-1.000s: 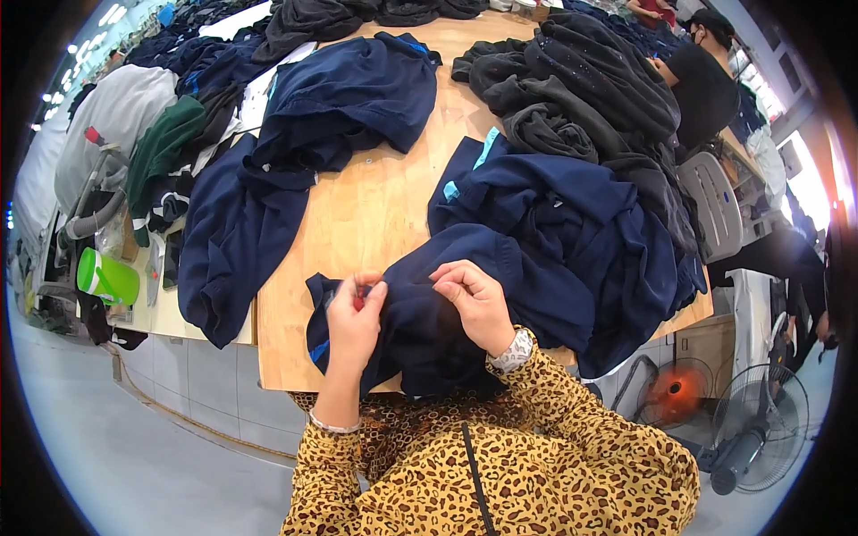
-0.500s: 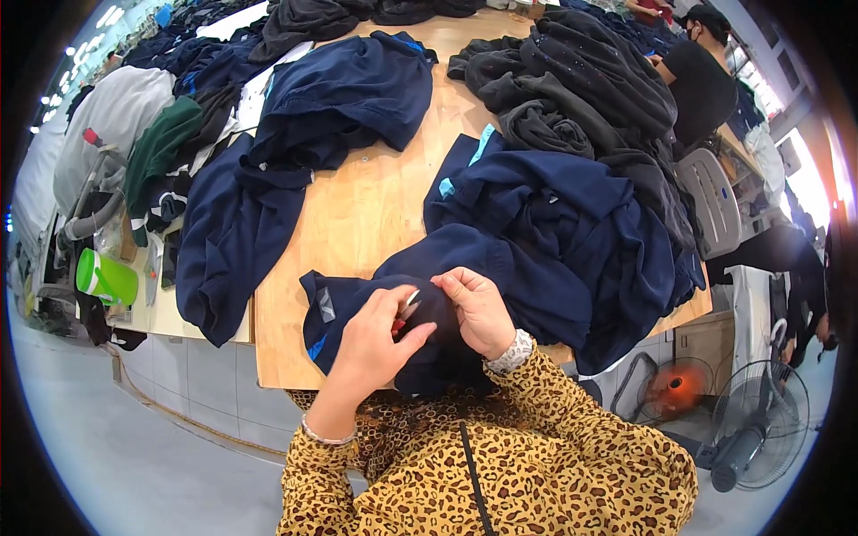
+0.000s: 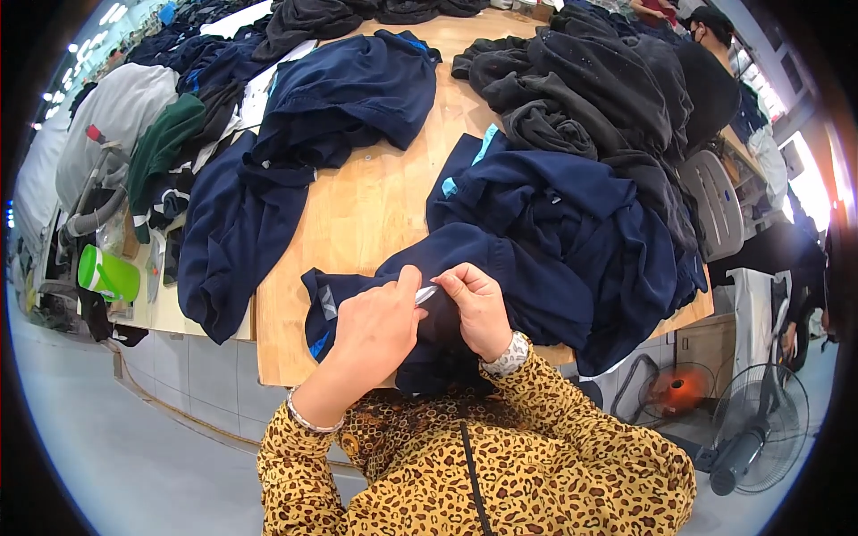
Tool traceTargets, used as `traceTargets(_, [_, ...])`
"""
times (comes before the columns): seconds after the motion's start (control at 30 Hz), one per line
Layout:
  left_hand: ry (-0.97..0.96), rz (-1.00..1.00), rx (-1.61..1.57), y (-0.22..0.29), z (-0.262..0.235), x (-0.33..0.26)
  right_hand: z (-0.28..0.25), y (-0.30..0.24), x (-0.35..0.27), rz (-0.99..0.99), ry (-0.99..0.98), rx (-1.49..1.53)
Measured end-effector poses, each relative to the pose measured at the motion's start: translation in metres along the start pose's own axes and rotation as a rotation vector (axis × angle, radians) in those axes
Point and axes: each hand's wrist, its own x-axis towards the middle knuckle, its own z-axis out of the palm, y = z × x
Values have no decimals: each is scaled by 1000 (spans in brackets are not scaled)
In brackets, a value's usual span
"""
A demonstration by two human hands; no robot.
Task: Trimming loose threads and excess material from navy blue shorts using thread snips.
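Note:
A navy garment point(image 3: 456, 255) lies across the table's front edge, with a grey patch near its left corner and a strip of bright blue below. Over it, my left hand point(image 3: 380, 317) is closed around small thread snips point(image 3: 426, 294); only their silver blades show, pointing at my right fingertips. My right hand point(image 3: 483, 313) pinches at the blade tips, holding what looks like an edge of the navy garment or a thread on it. The exact bit between thumb and finger is too small to make out. Dark cloth hangs below both hands toward my lap.
More navy garments point(image 3: 572, 214) are heaped right, beside a dark grey pile point(image 3: 590, 89). Another navy pile point(image 3: 349, 98) lies left on the wooden table point(image 3: 357, 201). A green container point(image 3: 109, 273) stands farther left. Right are a standing fan point(image 3: 760, 429), a chair point(image 3: 712, 201) and another person point(image 3: 710, 80).
My left hand has turned over, back upward, and closed on the snips, bringing the blades up to my right fingertips. My right hand has barely moved.

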Motion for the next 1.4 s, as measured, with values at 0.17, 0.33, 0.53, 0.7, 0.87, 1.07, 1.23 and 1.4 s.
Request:
traceTargets(0.17, [-35, -9, 8, 2, 0, 3, 0, -1, 0, -24, -20, -41])
traceTargets(0.33, [-74, -17, 24, 4, -1, 6, -2, 0, 0, -6, -27, -50])
traceTargets(0.53, [-90, -20, 19, -3, 3, 1, 0, 1, 1, -19, -38, -37])
traceTargets(0.7, [203, -190, -542, -61, -5, -22, -10, -22, -10, -153, 104, -175])
traceTargets(0.87, [558, -527, -349, -160, 50, -64, -62, -28, -25, -416, 189, -308])
traceTargets(1.07, [446, -738, -546, -178, 102, -71, -85, -8, -6, 77, 255, -715])
traceTargets(1.23, [751, -445, -1182, -165, 83, -68, -81, -7, 0, -337, 348, -938])
traceTargets(1.4, [787, -181, -266, -103, 75, -61, -11, -42, -23, -267, 159, -407])
